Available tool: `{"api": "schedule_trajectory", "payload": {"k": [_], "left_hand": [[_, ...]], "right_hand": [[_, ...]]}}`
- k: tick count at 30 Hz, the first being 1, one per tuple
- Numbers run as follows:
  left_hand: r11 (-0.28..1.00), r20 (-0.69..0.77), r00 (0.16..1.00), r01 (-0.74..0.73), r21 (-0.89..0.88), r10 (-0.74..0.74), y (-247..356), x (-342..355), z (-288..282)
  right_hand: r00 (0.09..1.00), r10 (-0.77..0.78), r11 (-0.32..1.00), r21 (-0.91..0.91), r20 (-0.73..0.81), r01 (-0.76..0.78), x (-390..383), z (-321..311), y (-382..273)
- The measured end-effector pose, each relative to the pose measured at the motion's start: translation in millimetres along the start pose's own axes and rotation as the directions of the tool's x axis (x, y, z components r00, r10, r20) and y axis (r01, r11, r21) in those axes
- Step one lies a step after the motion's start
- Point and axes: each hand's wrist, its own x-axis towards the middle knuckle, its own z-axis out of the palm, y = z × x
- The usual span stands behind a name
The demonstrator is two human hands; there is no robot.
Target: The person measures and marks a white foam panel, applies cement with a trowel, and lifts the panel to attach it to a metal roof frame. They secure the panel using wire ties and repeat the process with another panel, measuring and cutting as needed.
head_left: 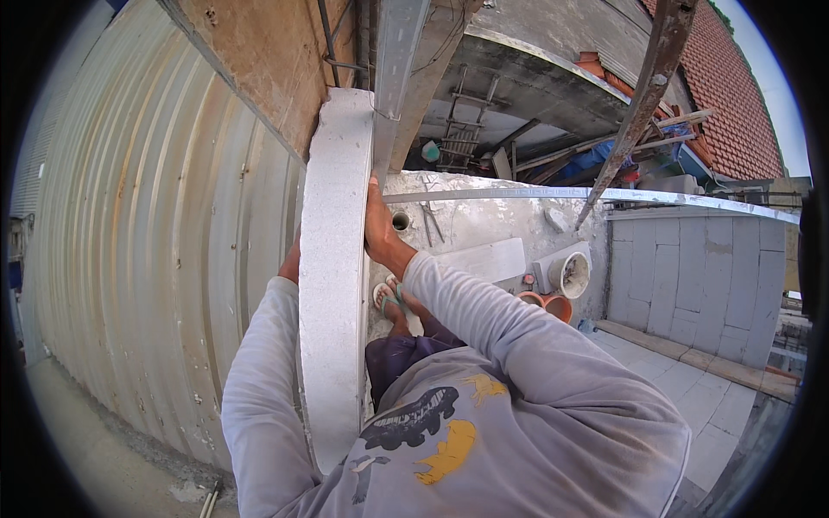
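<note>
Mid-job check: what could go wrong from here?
The left hand is partly hidden between the white blockwork and the corrugated sheeting, so it might get scraped or pinched. The feet beside the blockwork are in open sandals, so anything dropped there could hurt them.

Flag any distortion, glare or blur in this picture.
Head view: fisheye bends the ridges of the corrugated metal sheet and bows the long metal strip, inside a black rim; head view: daylight, with the white block bright; head view: no obvious motion blur on the right hand.
</note>
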Motion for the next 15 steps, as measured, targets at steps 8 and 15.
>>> {"api": "schedule_trajectory", "payload": {"k": [8, 15], "left_hand": [[0.998, -0.055, 0.997, 0.056, 0.027, -0.054, 0.7, -31.2, -7.1], [1.0, -0.058, 0.998, 0.014, -0.006, -0.014, 7.0, -25.2, 1.3]], "right_hand": [[0.985, -0.166, 0.901, -0.398, 0.049, 0.171, -28.1, 1.7, -8.8], [0.971, -0.225, 0.816, -0.53, 0.077, 0.231, -35.3, 2.2, -6.1]]}}
